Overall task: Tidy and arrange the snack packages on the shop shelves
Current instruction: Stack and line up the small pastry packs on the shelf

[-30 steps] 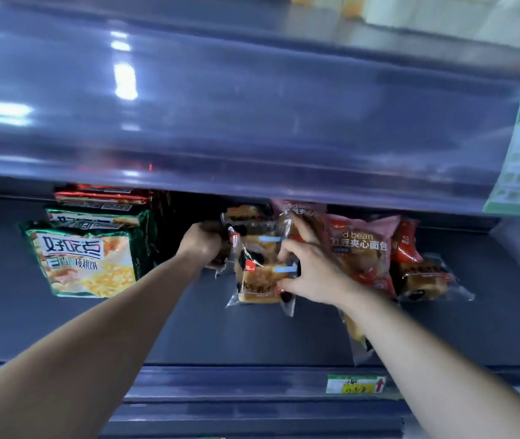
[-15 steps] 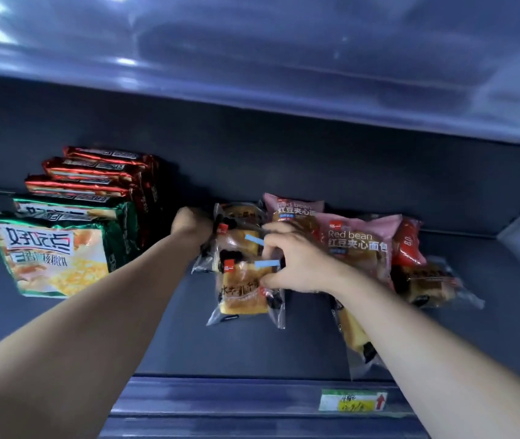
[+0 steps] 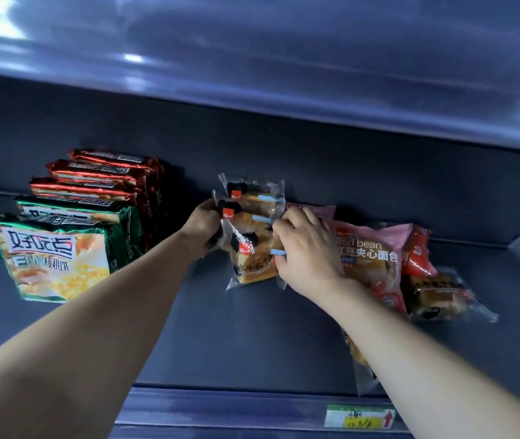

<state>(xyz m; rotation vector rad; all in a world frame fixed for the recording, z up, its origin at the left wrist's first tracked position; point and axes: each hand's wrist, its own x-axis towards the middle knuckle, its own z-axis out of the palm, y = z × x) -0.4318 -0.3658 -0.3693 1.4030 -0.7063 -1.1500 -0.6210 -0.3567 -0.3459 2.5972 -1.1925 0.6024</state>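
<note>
Gripping bread packs' (image 3: 253,259) edges, left hand (image 3: 203,224), right hand (image 3: 307,251), gap leftward

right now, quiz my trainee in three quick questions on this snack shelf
1. True or false: the person's left grip and right grip both touch the row of clear-wrapped bread packets.
2. The pink plastic red bean bread bag lies on which side of that row? A. the person's left B. the person's right C. on the shelf above
3. How many green foil snack bags stand at the front of the left-hand row, ahead of the red foil packs?
Key: 1 true; 2 B; 3 two.
</note>
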